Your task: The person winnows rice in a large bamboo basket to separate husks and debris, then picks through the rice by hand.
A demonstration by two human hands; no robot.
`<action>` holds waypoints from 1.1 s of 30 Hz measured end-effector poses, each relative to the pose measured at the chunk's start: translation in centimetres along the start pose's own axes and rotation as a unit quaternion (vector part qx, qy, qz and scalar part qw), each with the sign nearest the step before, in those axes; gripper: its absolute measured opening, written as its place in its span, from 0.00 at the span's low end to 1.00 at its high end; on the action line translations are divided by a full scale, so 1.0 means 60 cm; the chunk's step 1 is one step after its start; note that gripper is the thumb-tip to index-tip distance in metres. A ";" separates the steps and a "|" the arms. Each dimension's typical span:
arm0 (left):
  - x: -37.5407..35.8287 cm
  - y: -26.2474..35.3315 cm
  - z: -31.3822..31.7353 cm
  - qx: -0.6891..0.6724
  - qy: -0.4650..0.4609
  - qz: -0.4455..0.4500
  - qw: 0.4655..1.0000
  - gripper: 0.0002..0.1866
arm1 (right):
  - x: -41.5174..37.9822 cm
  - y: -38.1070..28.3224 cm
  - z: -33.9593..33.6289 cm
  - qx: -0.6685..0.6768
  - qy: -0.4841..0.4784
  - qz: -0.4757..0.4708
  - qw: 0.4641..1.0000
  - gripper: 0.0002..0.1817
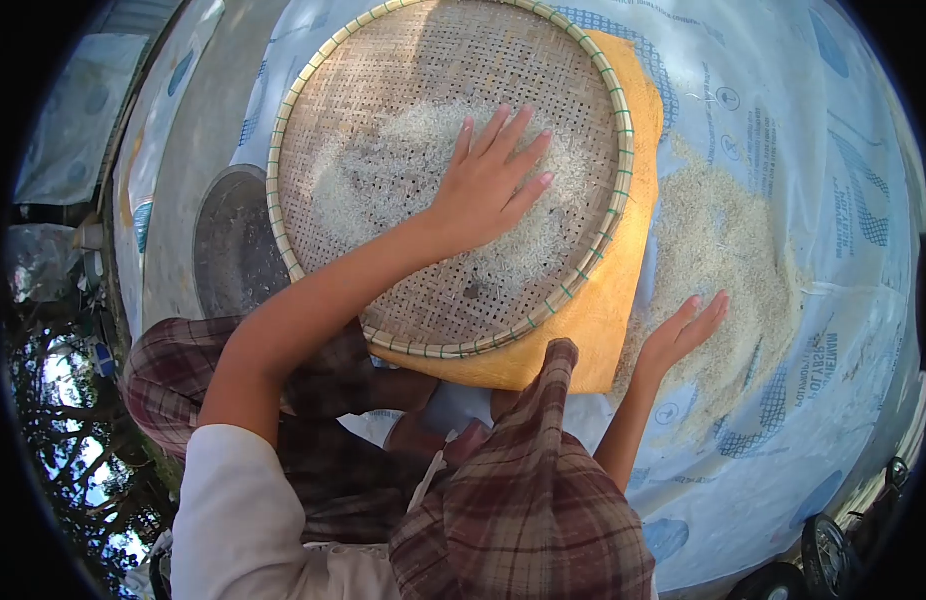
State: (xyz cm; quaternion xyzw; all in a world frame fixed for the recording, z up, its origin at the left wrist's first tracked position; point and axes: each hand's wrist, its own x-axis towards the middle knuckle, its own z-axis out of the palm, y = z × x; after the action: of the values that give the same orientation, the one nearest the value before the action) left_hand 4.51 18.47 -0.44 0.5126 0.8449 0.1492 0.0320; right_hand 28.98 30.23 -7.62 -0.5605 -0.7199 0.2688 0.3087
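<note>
My left hand (490, 185) is spread flat, palm down, over whitish rice-like grains (403, 150) in a round woven bamboo winnowing tray (373, 70). Green ties bind the tray's pale rim. A few small dark bits lie among the grains near the tray's lower side. To the right of the tray, my right hand (680, 338) has its fingers stretched out above a loose pile of similar grain (723, 240), with nothing seen in its grasp. That pile lies on a pale blue printed plastic sheet (833, 300).
An orange-yellow sack (643, 90) lies partly under the tray. At its left stands a grey basin (245, 240), partly hidden by the tray's rim. My plaid-covered leg (173, 380) is close below. Wheels (828, 550) show at the lower right edge, branches (63, 470) at the lower left.
</note>
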 end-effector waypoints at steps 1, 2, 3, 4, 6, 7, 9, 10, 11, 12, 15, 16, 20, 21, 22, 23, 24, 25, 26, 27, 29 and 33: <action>0.005 -0.021 -0.023 0.042 -0.043 0.080 0.995 0.24 | 0.015 -0.014 -0.002 0.010 0.004 -0.014 1.000 0.28; 0.007 -0.041 -0.047 0.082 -0.087 0.159 0.980 0.23 | 0.027 -0.029 -0.003 0.018 0.009 -0.028 0.999 0.27; 0.004 -0.065 -0.077 0.080 -0.088 0.155 0.981 0.23 | 0.033 -0.045 -0.005 0.017 0.005 -0.030 0.999 0.27; -0.002 -0.093 -0.113 0.115 -0.180 0.223 0.951 0.21 | 0.038 -0.059 -0.006 0.049 -0.024 -0.041 0.998 0.26; -0.007 -0.117 -0.177 0.146 -0.270 0.287 0.907 0.20 | 0.042 -0.084 0.000 0.079 -0.055 -0.052 0.994 0.25; -0.015 -0.121 -0.210 0.175 -0.376 0.214 0.885 0.19 | 0.037 -0.097 0.003 0.097 -0.084 -0.059 0.990 0.24; -0.054 -0.139 -0.243 0.209 -0.469 0.127 0.848 0.18 | 0.025 -0.132 0.020 0.128 -0.114 -0.073 0.982 0.22; -0.085 -0.154 -0.229 0.177 -0.361 0.132 0.906 0.17 | 0.018 -0.153 0.027 0.107 -0.140 -0.089 0.980 0.22; -0.109 -0.163 -0.215 0.135 -0.248 0.139 0.949 0.17 | 0.011 -0.171 0.027 0.080 -0.164 -0.105 0.978 0.22; -0.121 -0.161 -0.207 0.131 -0.238 0.140 0.952 0.17 | 0.009 -0.191 0.024 0.075 -0.159 -0.113 0.978 0.22; -0.149 -0.175 -0.173 0.089 0.102 -0.061 0.989 0.22 | 0.011 -0.224 0.017 0.003 -0.194 -0.162 0.968 0.26; -0.169 -0.189 -0.156 0.086 0.106 -0.066 0.988 0.22 | 0.018 -0.215 0.015 -0.042 -0.176 -0.161 0.970 0.26; -0.244 -0.234 -0.130 0.079 0.190 -0.337 0.919 0.25 | 0.025 -0.219 0.004 -0.086 -0.327 0.047 0.940 0.21; -0.260 -0.238 -0.127 0.081 0.134 -0.330 0.931 0.26 | 0.011 -0.208 0.014 -0.076 -0.282 0.016 0.956 0.17; -0.261 -0.238 -0.131 0.077 0.132 -0.334 0.930 0.26 | -0.002 -0.194 0.028 -0.082 -0.284 0.014 0.955 0.17; -0.260 -0.238 -0.140 0.005 0.183 -0.390 0.902 0.24 | -0.012 -0.178 0.044 -0.100 -0.205 -0.073 0.971 0.17; -0.261 -0.240 -0.145 -0.064 0.233 -0.442 0.864 0.22 | -0.020 -0.183 0.053 -0.114 -0.125 -0.159 0.973 0.16; -0.268 -0.248 -0.141 -0.064 0.233 -0.448 0.861 0.22 | -0.018 -0.194 0.046 -0.067 -0.181 -0.065 0.979 0.15; -0.275 -0.260 -0.136 -0.116 0.194 -0.477 0.850 0.20 | -0.017 -0.198 0.046 -0.068 -0.185 -0.068 0.978 0.15; -0.275 -0.267 -0.133 -0.168 0.155 -0.503 0.834 0.18 | -0.016 -0.201 0.044 -0.056 -0.190 -0.061 0.978 0.15; -0.264 -0.276 -0.123 -0.115 0.164 -0.487 0.850 0.16 | -0.011 -0.209 0.034 -0.046 -0.208 -0.050 0.976 0.14; -0.255 -0.256 -0.148 -0.085 0.200 -0.445 0.869 0.12 | -0.011 -0.249 0.015 0.022 -0.156 0.001 0.988 0.10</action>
State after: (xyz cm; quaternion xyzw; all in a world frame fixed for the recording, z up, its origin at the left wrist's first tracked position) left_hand -3.25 -3.46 2.13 0.0365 0.9558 0.2899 -0.0313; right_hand 18.86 26.15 2.65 -0.5055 -0.7527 0.3690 0.2046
